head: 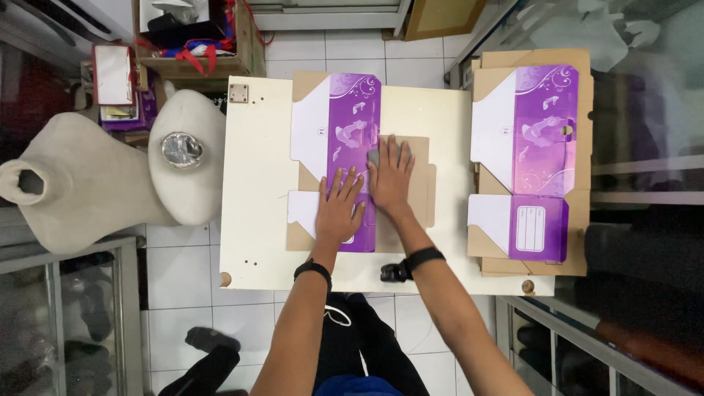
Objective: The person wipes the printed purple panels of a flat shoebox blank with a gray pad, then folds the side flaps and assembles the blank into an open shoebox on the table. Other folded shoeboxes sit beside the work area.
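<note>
A: What's on the table (253, 220) right now?

B: A flat, unfolded box (345, 147), purple and white print on brown card, lies across the middle of a cream table. Both of the person's hands press down on it. The left hand (339, 211) lies flat on the lower purple panel, fingers spread. The right hand (391, 176) lies flat just beside it, partly on the purple panel and partly on a bare brown flap (419, 183).

A: Are the hands gripping anything?

B: No. Both are open, palms down, no grip closed on anything. There is a small grey patch under the right fingertips; I cannot tell what it is.

A: What else is near?

B: To the right, a stack (532, 161) of the same flat boxes, well apart from the hands. To the left, beside the table, two pale dress forms (95, 176). A dark clamp (394, 273) sits at the table's near edge, between the forearms. Each wrist wears a black band.

A: How would one do this pressing well?

B: My judgement: keep the left palm firm so the card cannot slide, and run the right hand along the fold line with even weight, so the crease falls straight where the purple panel meets the brown flap.
</note>
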